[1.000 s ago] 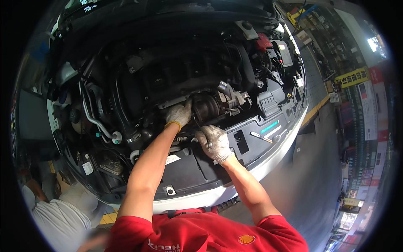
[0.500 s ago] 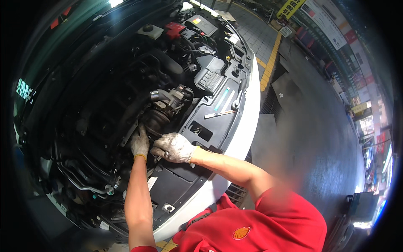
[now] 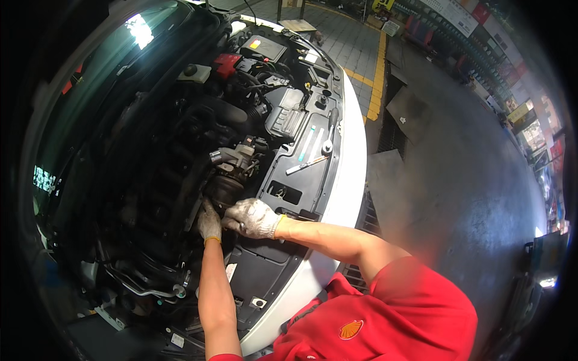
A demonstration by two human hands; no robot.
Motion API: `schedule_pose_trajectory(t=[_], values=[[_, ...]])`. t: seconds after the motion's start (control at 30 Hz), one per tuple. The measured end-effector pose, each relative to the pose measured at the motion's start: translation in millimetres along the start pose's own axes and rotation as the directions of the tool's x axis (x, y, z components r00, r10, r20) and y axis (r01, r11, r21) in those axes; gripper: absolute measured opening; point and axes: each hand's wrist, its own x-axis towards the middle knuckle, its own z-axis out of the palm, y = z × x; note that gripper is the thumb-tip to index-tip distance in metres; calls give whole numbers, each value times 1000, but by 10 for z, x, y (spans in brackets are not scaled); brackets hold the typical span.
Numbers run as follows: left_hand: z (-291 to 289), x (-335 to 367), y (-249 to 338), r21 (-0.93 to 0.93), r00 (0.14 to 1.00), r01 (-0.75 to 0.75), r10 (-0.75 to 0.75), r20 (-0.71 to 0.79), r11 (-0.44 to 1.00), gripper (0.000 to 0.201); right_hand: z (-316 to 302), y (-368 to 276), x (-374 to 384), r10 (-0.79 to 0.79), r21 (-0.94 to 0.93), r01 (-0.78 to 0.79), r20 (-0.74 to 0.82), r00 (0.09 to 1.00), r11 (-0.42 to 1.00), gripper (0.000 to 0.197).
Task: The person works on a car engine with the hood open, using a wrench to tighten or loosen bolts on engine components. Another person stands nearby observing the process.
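Observation:
Both of my hands wear whitish, grimy knit gloves with yellow cuffs, over the open engine bay of a white car. My left hand (image 3: 209,224) reaches down beside a dark round housing (image 3: 225,191); its fingertips go out of sight among the engine parts. Close by on the right, my right hand (image 3: 253,218) is closed, fingers curled inward at the near side of that housing. What it grips, if anything, is hidden. Above the housing sits a grey metal engine part (image 3: 238,157) with a short pipe stub.
On the black front panel (image 3: 265,253) lie a ratchet wrench (image 3: 329,135), a pen-like tool (image 3: 306,165) and a teal-and-white strip (image 3: 307,143). The white bumper edge (image 3: 352,162) borders it. A black airbox (image 3: 285,113) and a battery (image 3: 264,48) stand farther off.
The view has shifted, so the car and my hands appear displaced. Beside the round housing, both hands stay in nearly the same place, the right still curled.

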Motion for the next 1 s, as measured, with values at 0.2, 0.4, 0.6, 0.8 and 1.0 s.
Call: schedule_pose_trajectory(t=[0.2, 0.4, 0.6, 0.8, 1.0], values=[[-86, -99, -9, -155, 985, -105, 81, -153, 982, 103, 3, 21, 14, -111, 22, 111, -4, 994, 994, 23], [-44, -90, -27, 258, 984, -121, 82, 155, 959, 61, 54, 18, 11, -159, -39, 163, 86, 984, 986, 20], [-111, -200, 57, -110, 986, -65, 47, -158, 992, 96, 21, -17, 37, -148, -34, 151, 69, 987, 988, 19], [-94, -148, 6, 305, 971, -203, 151, 185, 931, 62, 86, -15, 23, -206, -45, 205, -19, 978, 978, 14], [-478, -551, 245, -89, 1000, 27, -27, -5, 996, 70, 131, -106, 19, -13, 161, 23, -65, 998, 987, 18]])
